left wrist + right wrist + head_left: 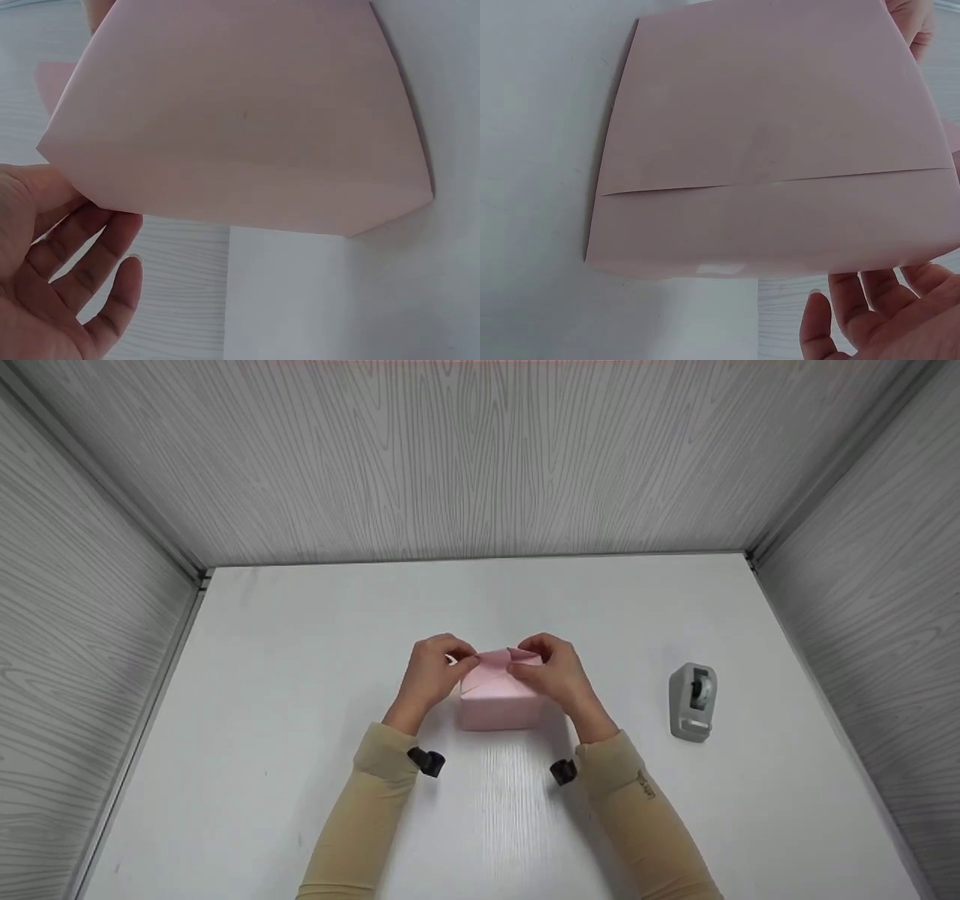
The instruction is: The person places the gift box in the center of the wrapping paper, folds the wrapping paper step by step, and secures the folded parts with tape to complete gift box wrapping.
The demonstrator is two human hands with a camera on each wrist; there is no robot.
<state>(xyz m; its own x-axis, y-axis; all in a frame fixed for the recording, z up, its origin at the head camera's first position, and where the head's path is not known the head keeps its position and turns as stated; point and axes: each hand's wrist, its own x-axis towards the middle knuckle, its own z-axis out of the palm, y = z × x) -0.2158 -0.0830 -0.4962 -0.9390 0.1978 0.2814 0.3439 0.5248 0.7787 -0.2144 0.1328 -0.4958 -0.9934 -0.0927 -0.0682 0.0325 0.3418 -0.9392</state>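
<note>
A small box wrapped in pink paper [501, 712] stands on the white table between both hands. At its top left corner my left hand [433, 669] pinches the paper between thumb and fingers. My right hand [556, 671] grips the folded paper at the top right, its thumb on the upper face. Loose flaps [495, 658] meet at the top. The left wrist view shows a smooth side of the pink box [247, 97], with the left fingers [94, 262] at its lower edge. A straight paper seam [780, 181] crosses the side in the right wrist view, above a shiny patch [720, 268].
A grey tape dispenser [691, 702] with a roll in it stands on the table [300, 660] to the right. Grey wood-grain panels [480, 465] rise at the back and both sides. Each sleeve carries a small black camera [427, 762] at the wrist.
</note>
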